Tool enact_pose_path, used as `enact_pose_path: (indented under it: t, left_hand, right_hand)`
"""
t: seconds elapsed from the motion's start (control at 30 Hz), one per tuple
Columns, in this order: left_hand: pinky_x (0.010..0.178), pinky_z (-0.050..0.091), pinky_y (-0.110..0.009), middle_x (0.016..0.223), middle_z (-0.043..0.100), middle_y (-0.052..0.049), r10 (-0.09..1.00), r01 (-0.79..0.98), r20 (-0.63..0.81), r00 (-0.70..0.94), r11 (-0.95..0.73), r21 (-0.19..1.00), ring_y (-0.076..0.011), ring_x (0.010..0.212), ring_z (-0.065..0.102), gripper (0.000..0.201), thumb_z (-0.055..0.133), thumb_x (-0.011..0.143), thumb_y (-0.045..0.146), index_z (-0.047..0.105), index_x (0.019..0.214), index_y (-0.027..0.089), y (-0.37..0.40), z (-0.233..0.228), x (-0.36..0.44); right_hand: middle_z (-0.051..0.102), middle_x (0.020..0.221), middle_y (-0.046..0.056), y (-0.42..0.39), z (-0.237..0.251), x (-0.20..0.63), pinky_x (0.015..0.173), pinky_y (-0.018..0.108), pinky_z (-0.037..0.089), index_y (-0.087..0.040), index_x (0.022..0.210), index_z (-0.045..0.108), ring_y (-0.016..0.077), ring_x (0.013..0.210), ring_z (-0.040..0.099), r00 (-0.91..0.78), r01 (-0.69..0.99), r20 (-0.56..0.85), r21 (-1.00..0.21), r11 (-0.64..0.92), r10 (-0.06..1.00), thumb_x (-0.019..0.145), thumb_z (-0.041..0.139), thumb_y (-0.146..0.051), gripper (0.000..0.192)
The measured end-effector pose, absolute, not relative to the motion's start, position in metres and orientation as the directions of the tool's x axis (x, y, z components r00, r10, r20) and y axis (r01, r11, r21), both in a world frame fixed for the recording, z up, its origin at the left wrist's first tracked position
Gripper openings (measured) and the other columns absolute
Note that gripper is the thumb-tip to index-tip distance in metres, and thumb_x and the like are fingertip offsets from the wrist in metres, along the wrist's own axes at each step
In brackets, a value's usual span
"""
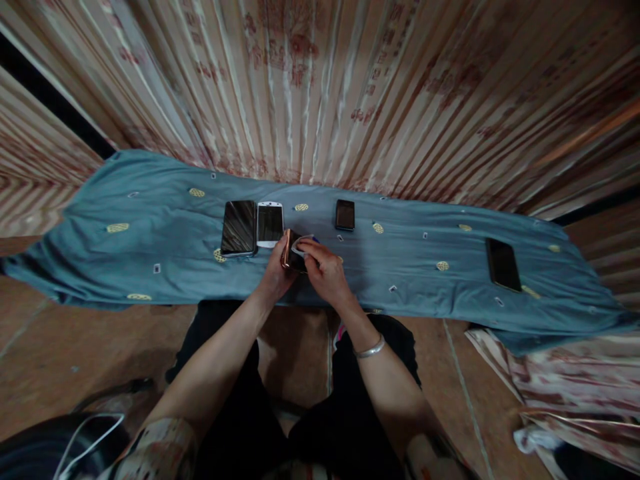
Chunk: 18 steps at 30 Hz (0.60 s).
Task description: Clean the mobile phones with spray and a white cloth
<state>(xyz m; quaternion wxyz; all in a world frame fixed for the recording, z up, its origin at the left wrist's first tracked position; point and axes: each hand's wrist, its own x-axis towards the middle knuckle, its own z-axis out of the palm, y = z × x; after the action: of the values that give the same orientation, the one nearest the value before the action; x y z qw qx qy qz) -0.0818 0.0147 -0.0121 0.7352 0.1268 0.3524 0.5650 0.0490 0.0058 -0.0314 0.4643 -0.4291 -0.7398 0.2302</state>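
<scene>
Phone with copper-coloured edge [295, 262]: held above the near part of a blue cloth-covered table [175, 267], in front of the person's body; dark face, tilted.

Left hand [275, 275]: closed around the left side of this phone, thumb along its edge.

Right hand [326, 272]: fingers bunched narrowly on a pale wipe [301, 245], which lies against the phone's face; a small blue patch shows by the fingertips. Wrist carries a silver-coloured bangle [371, 348].

White phone [270, 223]: flat on the cloth, dark screen up, just beyond the left hand; its lower corner is close to the held phone.

Large dark phone [239, 228]: just left of the white one, lying flat, striped reflections on its glass.

Small dark device [345, 215]: lying beyond the right hand, near the table's far edge.

Black phone [504, 265]: well apart, toward the right end, set at a slant.

Table covering: blue, wrinkled, printed with yellow motifs and small pale rectangles.

Behind: pleated beige curtain [310, 113] with reddish print.

Below: dark trousers [345, 420] on both legs; brown tiled floor [295, 353] with pale joints.

Lower left: white cable [95, 427] over a black object, not identifiable.
</scene>
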Motion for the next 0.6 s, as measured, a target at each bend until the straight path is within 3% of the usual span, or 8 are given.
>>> enact_pose_path:
  t: [0.33, 0.6]
  left_hand:
    - [0.071, 0.054, -0.023, 0.074, 0.071, 0.002, 0.919, -0.757, -0.378, 0.107, 0.322, 0.569, -0.0127, 0.067, 0.065, 0.013, 0.064, 0.092, 0.027, 0.07, 0.084, 0.019, 0.0125, -0.0109, -0.0766]
    - [0.07, 0.054, -0.023, 0.074, 0.072, 0.0, 0.92, -0.748, -0.374, 0.117, 0.329, 0.576, -0.0141, 0.071, 0.068, 0.018, 0.062, 0.095, 0.03, 0.072, 0.085, 0.019, 0.0127, -0.0077, -0.0805]
  right_hand:
    - [0.07, 0.135, 0.008, 0.0084, -0.0344, 0.0488, 0.119, 0.041, 0.046, -0.024, 0.126, 0.071, 0.0208, 0.131, 0.063, -0.151, 0.434, 0.469, -0.759, 0.485, 0.87, 0.096, 0.05, -0.017, 0.037]
    - [0.074, 0.129, 0.008, 0.0086, -0.0355, 0.0501, 0.115, 0.04, 0.051, -0.024, 0.119, 0.073, 0.0214, 0.125, 0.067, -0.196, 0.434, 0.468, -0.746, 0.504, 0.862, 0.095, 0.05, -0.018, 0.034]
